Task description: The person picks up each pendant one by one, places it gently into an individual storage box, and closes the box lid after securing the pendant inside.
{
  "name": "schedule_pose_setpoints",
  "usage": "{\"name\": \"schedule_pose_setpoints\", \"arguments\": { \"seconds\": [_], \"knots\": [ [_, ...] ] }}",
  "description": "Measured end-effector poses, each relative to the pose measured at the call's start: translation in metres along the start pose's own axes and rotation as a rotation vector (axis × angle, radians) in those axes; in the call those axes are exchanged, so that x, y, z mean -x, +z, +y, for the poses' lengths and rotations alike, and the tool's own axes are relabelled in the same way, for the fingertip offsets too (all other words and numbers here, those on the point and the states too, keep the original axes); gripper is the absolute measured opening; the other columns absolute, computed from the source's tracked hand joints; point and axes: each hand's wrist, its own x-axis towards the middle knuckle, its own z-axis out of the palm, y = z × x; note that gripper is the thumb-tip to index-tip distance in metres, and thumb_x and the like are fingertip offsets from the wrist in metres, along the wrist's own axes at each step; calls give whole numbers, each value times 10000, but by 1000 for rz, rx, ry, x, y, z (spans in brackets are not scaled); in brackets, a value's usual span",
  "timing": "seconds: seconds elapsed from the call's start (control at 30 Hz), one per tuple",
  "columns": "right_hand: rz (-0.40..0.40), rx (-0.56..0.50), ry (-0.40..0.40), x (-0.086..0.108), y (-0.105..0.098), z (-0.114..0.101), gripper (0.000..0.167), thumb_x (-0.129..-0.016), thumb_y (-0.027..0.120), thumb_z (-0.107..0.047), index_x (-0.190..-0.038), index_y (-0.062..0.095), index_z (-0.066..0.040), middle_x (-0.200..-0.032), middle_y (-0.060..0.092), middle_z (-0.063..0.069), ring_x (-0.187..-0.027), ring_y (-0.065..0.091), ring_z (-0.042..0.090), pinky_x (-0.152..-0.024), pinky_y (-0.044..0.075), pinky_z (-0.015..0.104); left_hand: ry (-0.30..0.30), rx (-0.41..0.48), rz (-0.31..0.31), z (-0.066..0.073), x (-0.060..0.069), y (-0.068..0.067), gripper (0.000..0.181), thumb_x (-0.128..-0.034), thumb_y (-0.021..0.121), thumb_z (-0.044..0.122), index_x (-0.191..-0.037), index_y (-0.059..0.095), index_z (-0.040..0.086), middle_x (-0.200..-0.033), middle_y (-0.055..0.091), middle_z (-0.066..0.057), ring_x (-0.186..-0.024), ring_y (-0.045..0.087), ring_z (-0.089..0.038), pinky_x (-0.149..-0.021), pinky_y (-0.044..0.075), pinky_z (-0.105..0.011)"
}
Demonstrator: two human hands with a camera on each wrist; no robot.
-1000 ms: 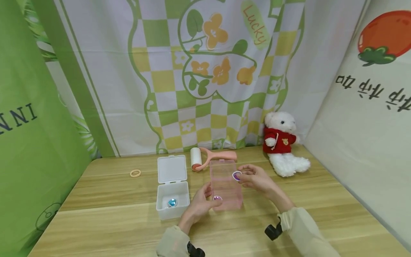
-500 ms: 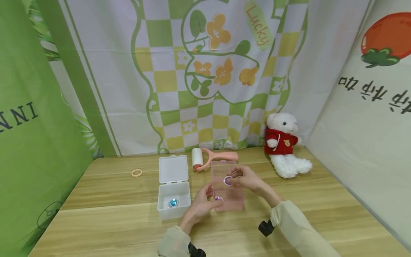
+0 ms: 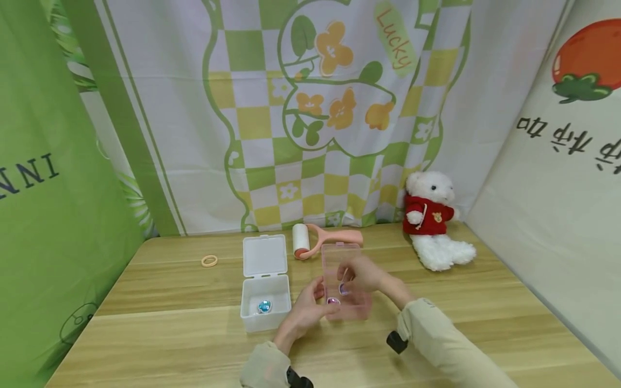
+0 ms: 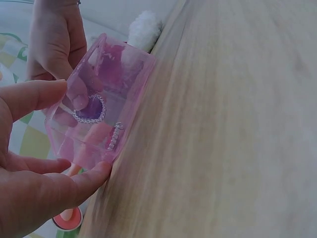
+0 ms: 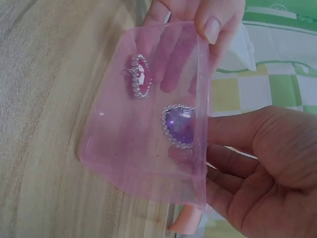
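My left hand [image 3: 304, 311] grips the left side of a see-through pink plastic box [image 5: 124, 129], its thumb low near the table and other fingers at the rim. The box's lid stands up behind it. Between thumb and fingers, my right hand [image 3: 363, 274] pinches a toy ring with a purple gem [image 5: 181, 125] edged in silver beads, down inside the box opening. A pink-gem ring [image 5: 142, 77] lies in the box, close to the left hand's side. In the head view, the right fingers are blurred and partly cover the purple gem.
Left of the hands stands a white plastic box [image 3: 249, 319], lid up, with a blue gem piece [image 3: 264, 306] inside. A lint roller [image 3: 335, 236] lies behind the boxes. A wooden-coloured ring [image 3: 209, 261] sits far left; a white teddy bear [image 3: 429, 215] sits at back right.
My right hand has moved left and down with the purple-gem ring, from beside the lid into the pink box. My left hand keeps its hold on the box.
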Motion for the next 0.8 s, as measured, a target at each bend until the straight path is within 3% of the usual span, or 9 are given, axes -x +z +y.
{"name": "schedule_pose_setpoints", "arguments": {
  "seconds": [0.53,0.8],
  "knots": [
    [-110,203,99,-3,8,-12,199,-697,764,85,-706,613,-45,-713,631,34,-669,590,144,-590,499,235,-5,-1,2,-1,-1,0,809,-782,735,28,-1434,277,-110,-1354,430,-320,-1269,396,-451,-1065,324,-544],
    [-106,219,136,-3,14,-11,245,-672,724,156,-689,601,-55,-695,624,29,-657,572,127,-593,509,248,-8,18,-4,-1,-2,0,810,-786,722,16,-1438,260,-115,-1353,433,-318,-1274,391,-454,-1070,316,-544]
  ]
}}
